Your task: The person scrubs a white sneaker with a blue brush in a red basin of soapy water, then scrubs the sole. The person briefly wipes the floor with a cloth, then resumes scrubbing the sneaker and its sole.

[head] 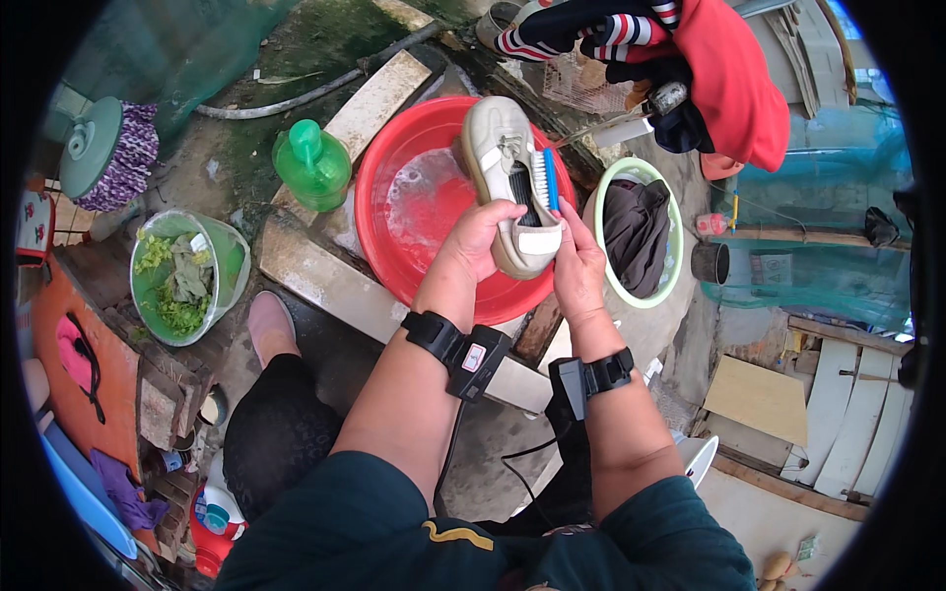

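A pale canvas-like sneaker (494, 162), with a dark insole, is held toe-away over a red plastic basin (375, 244). My left hand (477, 240) grips it near the heel, thumb over the opening's edge. In my right hand (580, 258) is a blue scrub brush (552, 181), its white bristles turned toward the shoe's right side. The right fingers are also close against the heel. Foamy water (429, 199) shows inside the basin. Part of another dark object behind the shoe is mostly hidden.
A green bottle (314, 170) stands left of the basin. A pale green tub (676, 258) with dark cloth (637, 236) sits to the right. Stone slabs (318, 277) edge the basin. A bin (230, 258) of leafy scraps is at left; red clothing (728, 81) hangs upper right.
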`<state>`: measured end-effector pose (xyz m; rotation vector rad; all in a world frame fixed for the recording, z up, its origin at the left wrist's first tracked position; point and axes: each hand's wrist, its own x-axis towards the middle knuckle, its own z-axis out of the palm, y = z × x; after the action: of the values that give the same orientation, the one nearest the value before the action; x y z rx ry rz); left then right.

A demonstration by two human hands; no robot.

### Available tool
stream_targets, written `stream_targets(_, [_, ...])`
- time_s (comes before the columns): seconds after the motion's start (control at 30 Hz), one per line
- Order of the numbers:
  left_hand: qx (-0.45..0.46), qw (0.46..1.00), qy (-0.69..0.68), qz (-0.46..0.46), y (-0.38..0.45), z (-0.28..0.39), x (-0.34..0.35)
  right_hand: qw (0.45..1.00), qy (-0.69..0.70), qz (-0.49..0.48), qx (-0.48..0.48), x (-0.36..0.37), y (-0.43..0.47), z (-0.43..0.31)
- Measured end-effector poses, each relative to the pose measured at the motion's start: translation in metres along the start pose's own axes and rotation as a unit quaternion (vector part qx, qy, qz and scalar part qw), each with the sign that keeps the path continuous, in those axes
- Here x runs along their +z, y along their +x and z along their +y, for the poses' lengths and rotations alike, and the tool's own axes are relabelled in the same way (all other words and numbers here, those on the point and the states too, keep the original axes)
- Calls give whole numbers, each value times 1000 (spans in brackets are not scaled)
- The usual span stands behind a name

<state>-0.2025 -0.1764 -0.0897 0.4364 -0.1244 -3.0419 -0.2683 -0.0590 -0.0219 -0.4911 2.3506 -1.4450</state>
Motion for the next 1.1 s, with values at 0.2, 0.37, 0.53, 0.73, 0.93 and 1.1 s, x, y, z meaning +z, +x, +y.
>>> stream_targets(0.2, [53, 995, 72, -39, 11, -20, 13, 998, -39, -56, 6, -4, 71, -7])
stream_targets(0.37, [-32, 999, 21, 31, 7, -1, -15, 971, -138, -182, 68, -6, 50, 16])
stream_targets(0.53, [-60, 994, 73, 46, 3, -31, -11, 933, -347, -87, -37, -8, 72, 35])
stream_targets(0.73, [-11, 969, 229, 90, -4, -12, -16, 946, -286, -125, 89, -11, 49, 34])
stream_targets(0.93, [23, 917, 385, 104, -2, -15, 5, 995, -87, 8, 39, 0, 78, 10])
stream_targets(1.1, [37, 878, 450, 160, -1, -12, -6, 990, -134, -35, 24, 7, 62, -14])
